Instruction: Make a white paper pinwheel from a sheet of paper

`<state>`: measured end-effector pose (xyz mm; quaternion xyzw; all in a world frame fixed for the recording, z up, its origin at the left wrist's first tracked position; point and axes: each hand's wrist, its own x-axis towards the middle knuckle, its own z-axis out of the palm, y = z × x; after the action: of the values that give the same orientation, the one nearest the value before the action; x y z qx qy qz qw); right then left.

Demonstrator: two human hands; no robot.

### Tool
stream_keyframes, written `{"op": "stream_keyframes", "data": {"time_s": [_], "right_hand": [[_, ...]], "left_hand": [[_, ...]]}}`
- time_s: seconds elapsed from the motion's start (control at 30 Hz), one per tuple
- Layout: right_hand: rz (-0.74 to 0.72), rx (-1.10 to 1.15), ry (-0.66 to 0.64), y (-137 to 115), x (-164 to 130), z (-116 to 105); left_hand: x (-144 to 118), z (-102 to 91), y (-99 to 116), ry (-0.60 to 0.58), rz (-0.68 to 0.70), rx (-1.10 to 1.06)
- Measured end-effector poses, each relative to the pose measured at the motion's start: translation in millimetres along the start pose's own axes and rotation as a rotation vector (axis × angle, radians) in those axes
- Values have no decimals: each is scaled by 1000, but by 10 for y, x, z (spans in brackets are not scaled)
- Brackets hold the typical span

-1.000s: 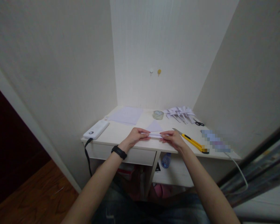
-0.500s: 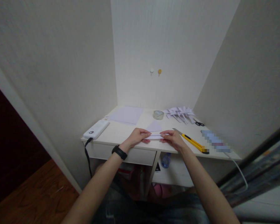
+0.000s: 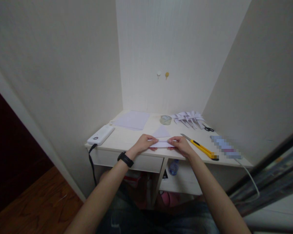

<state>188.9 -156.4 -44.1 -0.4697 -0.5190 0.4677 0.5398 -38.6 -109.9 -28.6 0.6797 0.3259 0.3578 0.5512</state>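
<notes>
A folded sheet of white paper [image 3: 162, 144] is held between my two hands near the front edge of the desk. My left hand [image 3: 146, 143] pinches its left end, thumb on top and fingers underneath. At the right end, my right hand [image 3: 180, 145] is closed on it in the same way. Just beyond the fingers a pale paper triangle [image 3: 161, 131] points away from me; whether it belongs to the same sheet I cannot tell. A yellow utility knife [image 3: 202, 149] with its blade out lies right of my right hand.
On the white desk [image 3: 122, 138] lie paper sheets [image 3: 133, 120], a tape roll [image 3: 165, 120], a pile of folded paper strips [image 3: 189, 119] and black scissors [image 3: 208, 128]. A white device [image 3: 101, 135] with a black cable sits left, a blurred-out object [image 3: 225, 147] right. Walls enclose three sides.
The front flap of the paper has turned slightly and shows a broader white face. Fingers below it are more covered now. Both hands stay nearly in place.
</notes>
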Motion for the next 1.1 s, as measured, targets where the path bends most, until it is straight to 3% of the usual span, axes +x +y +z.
{"op": "stream_keyframes", "data": {"time_s": [0.3,0.6,0.87,1.1], "right_hand": [[-25,-92,24,11,7,-24],[-15,-87,38,16,7,-29],[-3,-70,-11,33,14,-57],[-4,-90,25,28,8,-34]], "left_hand": [[4,10,2,-11,24,-28],[1,-31,-2,34,69,108],[33,-39,-69,4,8,-99],[33,-37,-96,-16,36,-72]]}}
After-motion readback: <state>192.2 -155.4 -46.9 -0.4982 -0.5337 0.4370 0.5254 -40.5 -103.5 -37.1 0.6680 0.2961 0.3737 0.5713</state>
